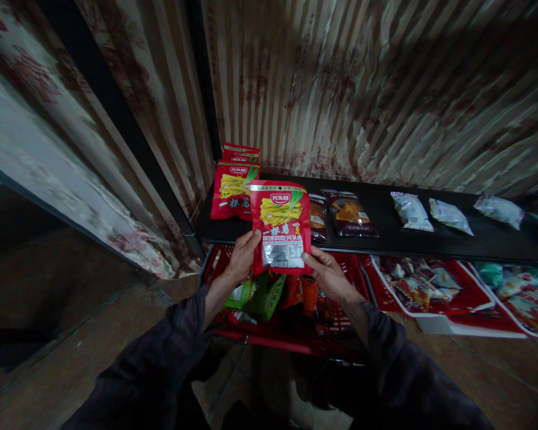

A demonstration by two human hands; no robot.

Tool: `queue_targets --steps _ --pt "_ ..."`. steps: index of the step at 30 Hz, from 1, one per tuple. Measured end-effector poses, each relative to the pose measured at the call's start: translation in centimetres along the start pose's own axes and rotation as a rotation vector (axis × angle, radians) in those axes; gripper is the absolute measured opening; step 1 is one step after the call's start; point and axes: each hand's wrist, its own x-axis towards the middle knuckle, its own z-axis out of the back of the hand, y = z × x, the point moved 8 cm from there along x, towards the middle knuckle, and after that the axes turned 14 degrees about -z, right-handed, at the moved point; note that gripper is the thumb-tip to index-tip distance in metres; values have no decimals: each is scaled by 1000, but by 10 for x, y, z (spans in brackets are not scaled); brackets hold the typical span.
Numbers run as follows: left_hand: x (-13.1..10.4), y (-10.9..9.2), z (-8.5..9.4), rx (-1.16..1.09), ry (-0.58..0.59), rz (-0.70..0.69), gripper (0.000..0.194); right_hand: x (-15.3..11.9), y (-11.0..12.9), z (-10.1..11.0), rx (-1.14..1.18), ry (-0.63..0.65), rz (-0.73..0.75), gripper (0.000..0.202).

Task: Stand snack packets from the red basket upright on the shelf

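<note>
Between both hands I hold a red snack bag (281,224) with yellow sticks pictured on it, upright and facing me. My left hand (244,254) grips its lower left edge, thumb on the front. At the lower right corner my right hand (329,272) pinches it the same way. Behind and to the left, matching red snack bags (233,188) stand in a row at the left end of a black shelf (269,177). Beneath my hands is a red shopping basket (269,341) with green snack bags (255,295) and orange-red packets (307,295) inside.
Brown snack bags (349,213) lie on the shelf to the right, with several pale packets (411,211) farther along. More red baskets (484,304) of packets sit below at right. A black upright post (130,128) rises at left, before a patterned curtain (287,83).
</note>
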Motion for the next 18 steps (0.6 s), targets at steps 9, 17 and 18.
queue_targets --steps 9,17,18 --pt "-3 -1 -6 16 70 39 58 0 2 3 2 -34 37 38" --pt "-9 11 -13 -23 183 95 52 2 3 11 -23 -72 98 35" --pt "-9 13 -13 -26 189 101 52 2 3 12 -28 -78 99 37"
